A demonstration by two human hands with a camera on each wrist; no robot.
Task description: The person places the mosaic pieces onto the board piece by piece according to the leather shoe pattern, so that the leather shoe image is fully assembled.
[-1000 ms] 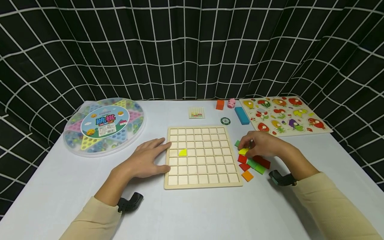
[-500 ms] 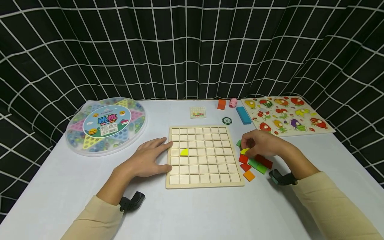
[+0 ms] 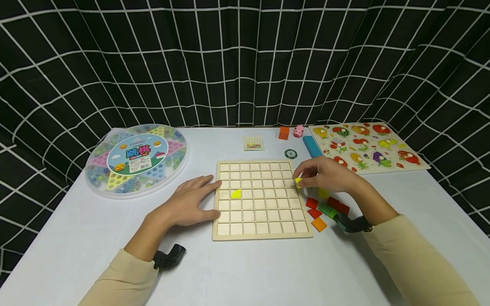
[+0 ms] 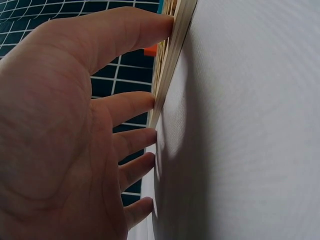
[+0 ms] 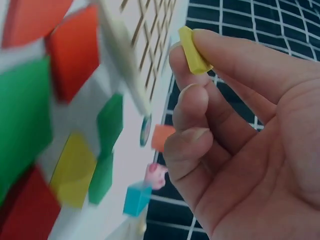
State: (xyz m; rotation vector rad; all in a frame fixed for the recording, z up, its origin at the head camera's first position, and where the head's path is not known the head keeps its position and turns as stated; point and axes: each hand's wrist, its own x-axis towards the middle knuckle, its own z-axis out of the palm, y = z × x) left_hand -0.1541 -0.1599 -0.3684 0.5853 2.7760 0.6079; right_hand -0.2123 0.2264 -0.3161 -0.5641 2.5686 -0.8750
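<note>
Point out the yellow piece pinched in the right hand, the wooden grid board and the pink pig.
Yellow piece (image 5: 193, 54), right wrist view: middle of its visible side.
Wooden grid board (image 3: 264, 236), head view: its near rim.
Pink pig (image 3: 298, 131), head view: middle of its front.

The right hand has left the heap of coloured pieces and is now at the right edge of the pale square wooden grid board, carrying a small flat yellow piece pinched between thumb and index finger. A second flat yellow piece, previously covered by the hand, now shows on the white table. The black wrist device now covers part of the flat green pieces, and the hand now overlaps the near end of the blue rectangular block.
</note>
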